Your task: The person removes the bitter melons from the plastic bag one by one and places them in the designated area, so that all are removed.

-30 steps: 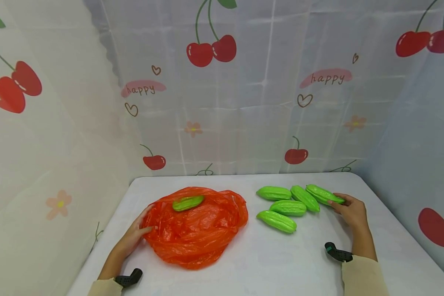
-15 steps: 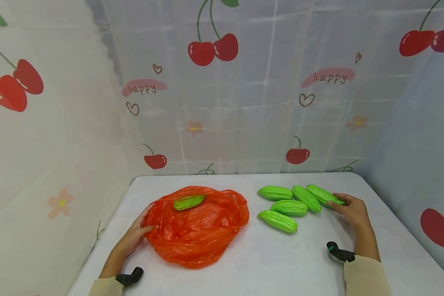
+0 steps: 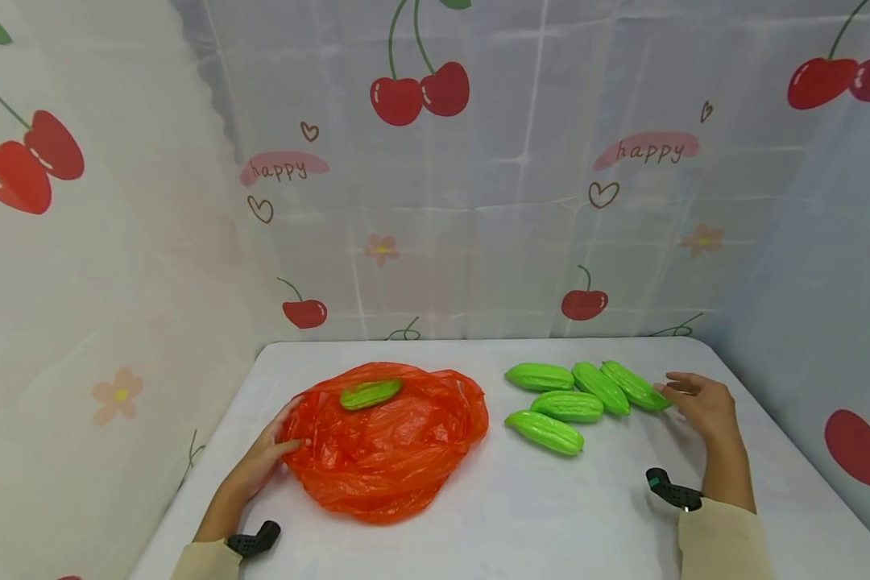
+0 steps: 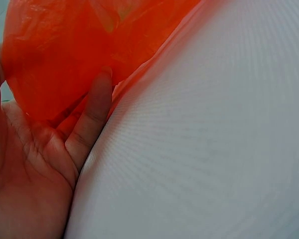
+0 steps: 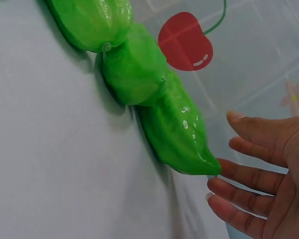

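My left hand [image 3: 259, 461] holds the left side of a crumpled red plastic bag [image 3: 384, 475], its thumb over the near side. In the left wrist view the thin film [image 4: 55, 55] covers some of the fingers. One green bitter melon [image 3: 370, 395] lies in the bag's opening. On the right, my right hand [image 3: 705, 405] is beside the rightmost bitter melon [image 3: 634, 385], fingers loosely spread. The right wrist view has the fingertips right at the pointed tip of that melon [image 5: 177, 132], nothing gripped.
Several more bitter melons lie close together right of the bag, among them a tilted one [image 3: 600, 388] and a near one [image 3: 545, 432]. The white table [image 3: 536, 515] meets a cherry-printed curtain [image 3: 471, 209] at the back. Black cameras sit on both wrists.
My right hand has released the rightmost bitter melon and drawn back slightly to the right, and the melon's near end has swung a little toward me. The left hand stays at the bag.
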A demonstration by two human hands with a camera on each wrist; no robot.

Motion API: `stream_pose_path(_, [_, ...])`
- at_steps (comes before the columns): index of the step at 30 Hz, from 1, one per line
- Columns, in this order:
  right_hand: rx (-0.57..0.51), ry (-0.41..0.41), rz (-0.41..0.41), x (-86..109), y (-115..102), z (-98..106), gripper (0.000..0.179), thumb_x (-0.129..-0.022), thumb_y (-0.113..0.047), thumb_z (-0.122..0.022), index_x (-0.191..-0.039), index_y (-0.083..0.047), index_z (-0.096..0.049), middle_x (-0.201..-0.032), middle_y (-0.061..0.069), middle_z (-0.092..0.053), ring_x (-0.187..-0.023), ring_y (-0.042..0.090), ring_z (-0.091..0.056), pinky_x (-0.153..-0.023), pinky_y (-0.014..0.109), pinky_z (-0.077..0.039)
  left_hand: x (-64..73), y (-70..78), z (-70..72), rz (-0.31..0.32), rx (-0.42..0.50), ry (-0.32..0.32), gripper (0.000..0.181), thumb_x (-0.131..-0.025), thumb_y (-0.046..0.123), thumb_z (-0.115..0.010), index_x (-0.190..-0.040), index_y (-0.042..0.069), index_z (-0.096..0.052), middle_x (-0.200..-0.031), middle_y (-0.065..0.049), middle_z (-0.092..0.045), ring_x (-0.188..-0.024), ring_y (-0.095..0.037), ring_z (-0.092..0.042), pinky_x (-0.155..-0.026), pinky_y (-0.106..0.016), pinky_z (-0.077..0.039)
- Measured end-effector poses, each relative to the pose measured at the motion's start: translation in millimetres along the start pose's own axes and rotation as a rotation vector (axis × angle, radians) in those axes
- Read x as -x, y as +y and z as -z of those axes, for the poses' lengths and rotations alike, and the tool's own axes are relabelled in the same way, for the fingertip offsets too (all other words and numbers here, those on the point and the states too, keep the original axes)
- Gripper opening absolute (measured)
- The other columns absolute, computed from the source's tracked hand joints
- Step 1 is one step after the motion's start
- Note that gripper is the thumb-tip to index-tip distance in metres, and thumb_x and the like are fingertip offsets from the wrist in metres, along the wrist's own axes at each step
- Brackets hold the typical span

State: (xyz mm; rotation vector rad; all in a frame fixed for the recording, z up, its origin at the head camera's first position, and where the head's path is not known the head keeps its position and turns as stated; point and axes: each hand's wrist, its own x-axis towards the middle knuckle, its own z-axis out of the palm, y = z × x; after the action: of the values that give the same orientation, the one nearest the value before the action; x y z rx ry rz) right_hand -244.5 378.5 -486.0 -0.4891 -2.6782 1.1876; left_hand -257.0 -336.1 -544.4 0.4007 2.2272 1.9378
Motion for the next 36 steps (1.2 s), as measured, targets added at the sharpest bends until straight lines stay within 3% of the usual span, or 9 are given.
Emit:
stream_pose_path(5, [0.022, 0.063, 0.044, 4.1, -12, 10, 0.061, -0.1, -0.039, -0.061, -0.141, 0.006, -0.052, -0.136, 0.032, -0.057, -0.121, 0.051, -0.054, -0.083, 0.055, -0.053, 0.0, 1.9, 0.1, -0.009, -0.007, -0.005, 0.083, -0.092, 0.003, -0.058, -0.163, 0.016, -0.017, -0.169, -0.017, -0.008, -0.129, 0.01, -0.039, -0.099, -0.018, -0.044])
stream_pose_path(10, [0.001, 0.102, 0.088, 7.5, -23, 20, 0.061, -0.101, -0.039, -0.059, -0.142, 0.006, -0.052, -0.135, 0.032, -0.057, -0.124, 0.052, -0.051, -0.089, 0.062, -0.049, 0.6, 2.4, 0.5, -0.02, 0.004, -0.014, 0.083, -0.092, 0.001, -0.057, -0.163, 0.018, -0.018, -0.169, -0.014, -0.008, -0.13, 0.01, -0.04, -0.1, -0.019, -0.044])
stream_pose_path(16, [-0.045, 0.138, 0.09, 11.2, -37, 31, 0.063, -0.1, -0.041, -0.059, -0.144, 0.004, -0.051, -0.137, 0.031, -0.056, -0.127, 0.051, -0.05, -0.089, 0.06, -0.048, -0.1, 3.4, 1.0, -0.03, 0.009, -0.015, 0.083, -0.092, 0.001, -0.057, -0.163, 0.017, -0.018, -0.169, -0.014, -0.008, -0.13, 0.01, -0.039, -0.1, -0.019, -0.044])
stream_pose_path(23, [-0.039, 0.19, 0.084, 19.6, -55, 33, 0.062, -0.099, -0.044, -0.061, -0.145, -0.003, -0.055, -0.136, 0.025, -0.061, -0.125, 0.043, -0.055, -0.08, 0.042, -0.049, 1.1, 3.2, 0.6, -0.026, 0.006, -0.014, 0.082, -0.092, -0.001, -0.055, -0.163, 0.016, -0.018, -0.169, -0.015, -0.009, -0.13, 0.01, -0.039, -0.1, -0.018, -0.043])
stream_pose_path(29, [-0.03, 0.209, 0.129, 23.6, -65, 28, 0.056, -0.099, -0.038, -0.063, -0.143, -0.003, -0.057, -0.132, 0.024, -0.063, -0.122, 0.042, -0.058, -0.074, 0.032, -0.045, 1.5, 1.5, 0.3, -0.025, 0.001, -0.019, 0.082, -0.092, -0.002, -0.055, -0.163, 0.016, -0.018, -0.169, -0.016, -0.009, -0.13, 0.011, -0.038, -0.1, -0.018, -0.043])
stream_pose_path(32, [-0.041, 0.204, 0.174, 25.5, -71, 24, 0.053, -0.099, -0.035, -0.064, -0.14, -0.001, -0.059, -0.13, 0.025, -0.064, -0.12, 0.043, -0.059, -0.076, 0.034, -0.048, 1.2, 0.9, 0.3, -0.032, 0.003, -0.023, 0.083, -0.092, -0.002, -0.055, -0.163, 0.014, -0.017, -0.168, -0.018, -0.008, -0.13, 0.01, -0.039, -0.1, -0.018, -0.044])
stream_pose_path(36, [-0.04, 0.18, 0.232, 26.5, -78, 17, 0.052, -0.1, -0.033, -0.063, -0.138, 0.001, -0.059, -0.128, 0.027, -0.064, -0.118, 0.046, -0.06, -0.086, 0.052, -0.051, 0.5, 0.8, 0.0, -0.033, 0.0, -0.02, 0.082, -0.092, 0.0, -0.057, -0.163, 0.014, -0.018, -0.168, -0.019, -0.007, -0.129, 0.01, -0.038, -0.1, -0.018, -0.043])
